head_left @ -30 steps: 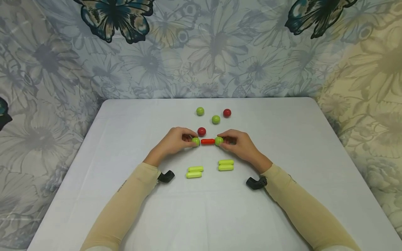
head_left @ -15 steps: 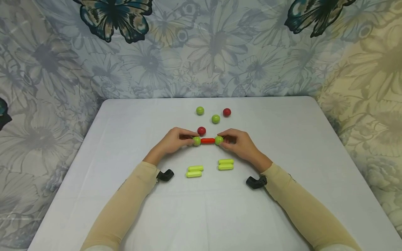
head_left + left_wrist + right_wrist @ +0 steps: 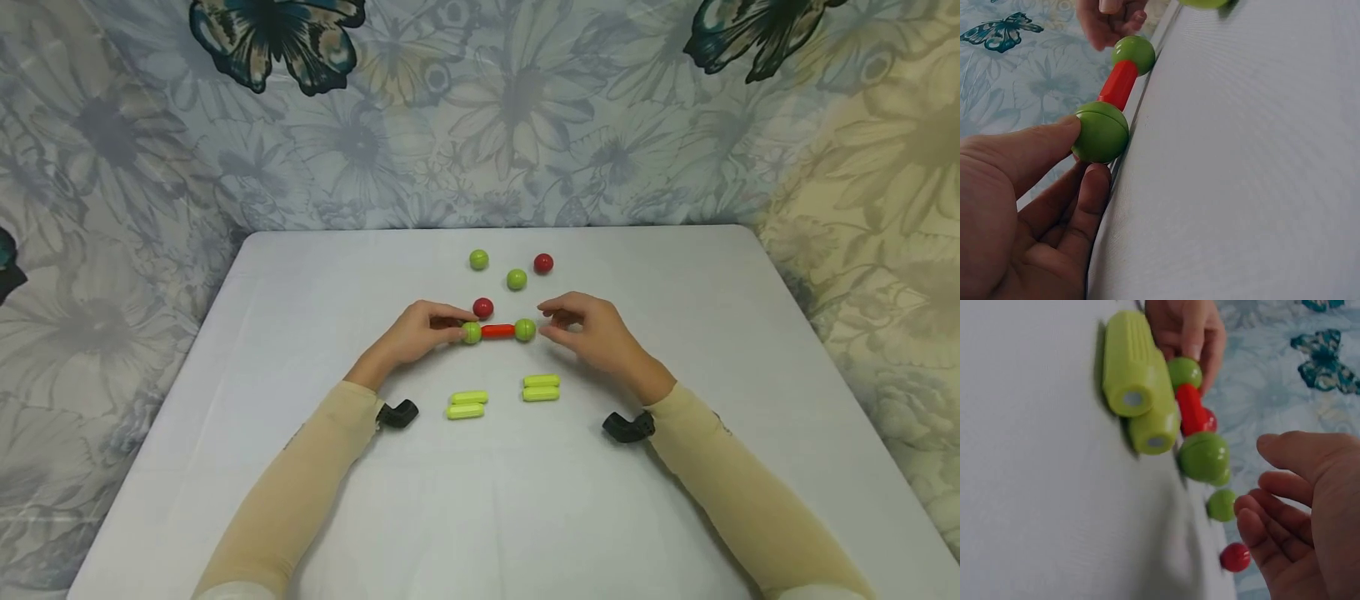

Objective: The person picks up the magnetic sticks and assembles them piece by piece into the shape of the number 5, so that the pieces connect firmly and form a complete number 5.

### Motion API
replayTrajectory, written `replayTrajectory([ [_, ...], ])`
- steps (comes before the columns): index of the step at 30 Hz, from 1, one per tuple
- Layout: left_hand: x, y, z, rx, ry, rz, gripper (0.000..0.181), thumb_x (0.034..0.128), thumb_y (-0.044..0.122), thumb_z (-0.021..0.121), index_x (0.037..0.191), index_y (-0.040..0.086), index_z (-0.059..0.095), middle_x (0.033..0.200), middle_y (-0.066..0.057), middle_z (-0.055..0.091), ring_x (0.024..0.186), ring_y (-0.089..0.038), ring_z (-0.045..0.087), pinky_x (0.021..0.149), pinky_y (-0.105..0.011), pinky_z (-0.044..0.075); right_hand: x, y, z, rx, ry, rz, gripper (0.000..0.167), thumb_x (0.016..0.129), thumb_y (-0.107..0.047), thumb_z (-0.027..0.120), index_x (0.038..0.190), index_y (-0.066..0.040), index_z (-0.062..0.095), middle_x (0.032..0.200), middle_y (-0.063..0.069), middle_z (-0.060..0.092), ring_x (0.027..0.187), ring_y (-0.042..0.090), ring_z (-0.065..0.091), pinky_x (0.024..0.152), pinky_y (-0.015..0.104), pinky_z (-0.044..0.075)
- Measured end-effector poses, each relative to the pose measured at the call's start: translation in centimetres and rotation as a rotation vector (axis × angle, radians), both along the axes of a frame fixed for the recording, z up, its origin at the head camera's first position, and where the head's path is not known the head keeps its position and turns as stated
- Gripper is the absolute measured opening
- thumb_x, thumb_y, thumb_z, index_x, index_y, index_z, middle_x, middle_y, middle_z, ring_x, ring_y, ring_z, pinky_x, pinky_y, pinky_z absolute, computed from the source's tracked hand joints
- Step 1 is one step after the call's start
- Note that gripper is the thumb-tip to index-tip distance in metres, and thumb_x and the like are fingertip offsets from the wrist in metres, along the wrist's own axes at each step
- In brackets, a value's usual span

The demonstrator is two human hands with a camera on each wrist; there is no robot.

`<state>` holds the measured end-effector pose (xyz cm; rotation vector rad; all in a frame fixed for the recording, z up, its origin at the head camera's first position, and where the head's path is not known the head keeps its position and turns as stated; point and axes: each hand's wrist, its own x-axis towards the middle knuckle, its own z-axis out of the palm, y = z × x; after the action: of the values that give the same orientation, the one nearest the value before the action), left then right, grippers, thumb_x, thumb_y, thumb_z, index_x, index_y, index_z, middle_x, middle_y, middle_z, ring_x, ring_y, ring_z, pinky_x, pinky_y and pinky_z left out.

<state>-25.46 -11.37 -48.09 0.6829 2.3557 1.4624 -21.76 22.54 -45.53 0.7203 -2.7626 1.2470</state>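
A red rod (image 3: 498, 332) lies on the table between two green balls, touching both. My left hand (image 3: 418, 335) pinches the left green ball (image 3: 1101, 134) between thumb and fingers. Just right of the other green ball (image 3: 525, 330), my right hand (image 3: 596, 333) is held with thumb and fingers apart, a small gap from the ball. Nothing sits between its fingers in the right wrist view. A red ball (image 3: 483, 307) rests right behind the rod, close to my left fingertips.
Farther back lie two loose green balls (image 3: 517, 279) and a red ball (image 3: 543, 263). Nearer me are two pairs of yellow-green rods, a left pair (image 3: 467, 405) and a right pair (image 3: 541, 387), with greyish end discs. A patterned cloth (image 3: 517, 108) hangs behind the white table (image 3: 495, 500).
The left green ball has moved right, closing its gap to the red rod. My right hand has let go of the right green ball and drawn off to the right.
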Motion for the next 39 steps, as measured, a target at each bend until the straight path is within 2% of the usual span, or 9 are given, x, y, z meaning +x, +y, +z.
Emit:
replayTrajectory([
  [5, -0.2, 0.2, 0.0, 0.003, -0.002, -0.014, 0.027, 0.1021, 0.014, 0.078, 0.129, 0.016, 0.082, 0.122, 0.0, 0.076, 0.105, -0.021, 0.065, 0.095, -0.036, 0.054, 1.6, 0.6, 1.9, 0.107, 0.039, 0.081, 0.024, 0.094, -0.008, 0.087, 0.116, -0.005, 0.08, 0.102, 0.002, 0.073, 0.088, 0.017, 0.064, 0.081, 0.047, 0.059],
  [8, -0.3, 0.2, -0.2, 0.005, 0.0, -0.009, 0.026, 0.1018, 0.012, 0.078, 0.128, 0.015, 0.082, 0.119, -0.001, 0.076, 0.103, -0.021, 0.065, 0.093, -0.035, 0.054, 2.5, 0.4, 2.4, 0.176, -0.008, 0.154, 0.023, 0.093, -0.006, 0.086, 0.115, -0.008, 0.082, 0.099, -0.006, 0.071, 0.087, 0.015, 0.063, 0.078, 0.044, 0.058],
  [13, -0.4, 0.2, -0.4, 0.006, -0.008, -0.011, 0.026, 0.1019, 0.012, 0.078, 0.127, 0.015, 0.083, 0.116, 0.0, 0.076, 0.101, -0.021, 0.065, 0.092, -0.035, 0.054, 3.6, 0.0, 2.1, 0.253, -0.085, 0.226, 0.025, 0.094, -0.002, 0.082, 0.117, -0.012, 0.082, 0.108, -0.006, 0.074, 0.089, 0.013, 0.064, 0.08, 0.037, 0.058],
  [17, -0.3, 0.2, -0.5, 0.005, -0.003, -0.012, 0.026, 0.1017, 0.013, 0.079, 0.128, 0.015, 0.082, 0.116, 0.0, 0.076, 0.1, -0.021, 0.065, 0.092, -0.035, 0.054, 4.1, -0.2, 1.6, 0.269, -0.094, 0.226, 0.026, 0.095, -0.003, 0.082, 0.118, -0.013, 0.082, 0.109, -0.006, 0.074, 0.09, 0.011, 0.064, 0.081, 0.034, 0.059],
  [22, -0.3, 0.4, -0.4, 0.012, -0.002, -0.019, 0.027, 0.1018, 0.014, 0.079, 0.129, 0.014, 0.082, 0.12, -0.001, 0.076, 0.103, -0.02, 0.066, 0.094, -0.035, 0.054, 4.5, -0.2, 1.1, 0.263, -0.081, 0.202, 0.03, 0.095, -0.004, 0.082, 0.123, -0.013, 0.08, 0.097, -0.01, 0.069, 0.086, 0.012, 0.062, 0.077, 0.033, 0.057],
  [29, -0.2, 0.1, -0.4, 0.001, -0.002, 0.0, 0.027, 0.1015, 0.014, 0.079, 0.128, 0.014, 0.082, 0.119, -0.001, 0.076, 0.103, -0.02, 0.066, 0.094, -0.035, 0.054, 4.5, -0.3, 0.6, 0.221, -0.139, 0.193, 0.031, 0.098, -0.006, 0.077, 0.128, -0.016, 0.08, 0.088, -0.008, 0.064, 0.08, 0.015, 0.059, 0.07, 0.03, 0.053],
  [35, -0.2, 0.0, -0.3, 0.019, -0.007, -0.002, 0.027, 0.1015, 0.011, 0.078, 0.128, 0.013, 0.082, 0.118, -0.002, 0.076, 0.102, -0.02, 0.066, 0.093, -0.036, 0.055, 4.4, -0.3, 0.9, 0.244, -0.178, 0.181, 0.036, 0.101, -0.004, 0.07, 0.133, -0.018, 0.079, 0.084, -0.007, 0.062, 0.077, 0.016, 0.057, 0.067, 0.029, 0.05],
  [39, -0.1, 0.1, -0.1, 0.012, -0.007, 0.003, 0.027, 0.1017, 0.012, 0.079, 0.128, 0.014, 0.082, 0.118, -0.001, 0.076, 0.102, -0.02, 0.066, 0.092, -0.034, 0.054, 4.1, 0.0, 1.2, 0.265, -0.195, 0.194, 0.037, 0.1, -0.004, 0.073, 0.134, -0.015, 0.077, 0.088, -0.006, 0.063, 0.08, 0.016, 0.058, 0.07, 0.03, 0.052],
])
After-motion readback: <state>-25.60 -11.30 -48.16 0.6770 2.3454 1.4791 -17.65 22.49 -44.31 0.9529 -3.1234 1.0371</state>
